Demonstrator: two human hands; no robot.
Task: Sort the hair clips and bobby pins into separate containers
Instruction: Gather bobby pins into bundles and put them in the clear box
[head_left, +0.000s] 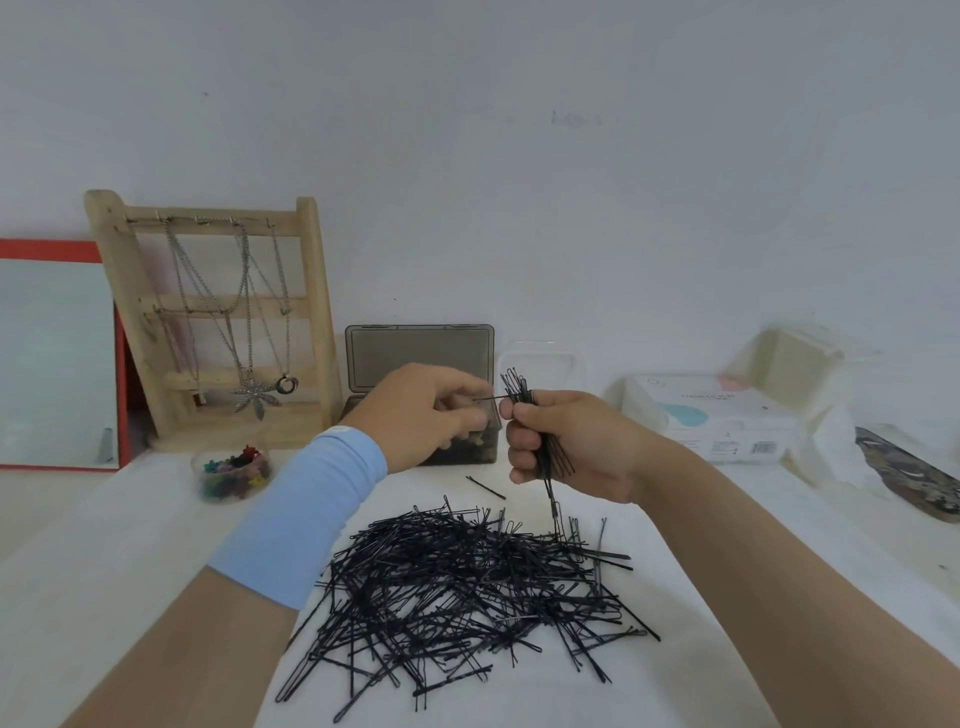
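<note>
A big heap of black bobby pins (467, 587) lies on the white table in front of me. My right hand (566, 447) grips an upright bundle of bobby pins (519, 387) above the heap. My left hand (431, 415) pinches a single bobby pin (491, 399) and holds its tip against that bundle. Behind my left hand stands a dark grey box (421, 358) with its lid raised. A small clear round tub (231, 475) of colourful hair clips sits to the left. One stray bobby pin (485, 487) lies beyond the heap.
A wooden jewellery rack (218, 312) with necklaces leans on the wall at the back left, beside a red-framed mirror (57, 358). A white lidded container (543, 364), a packet of wipes (722, 415), tissue (826, 441) and a patterned case (914, 478) are at the right.
</note>
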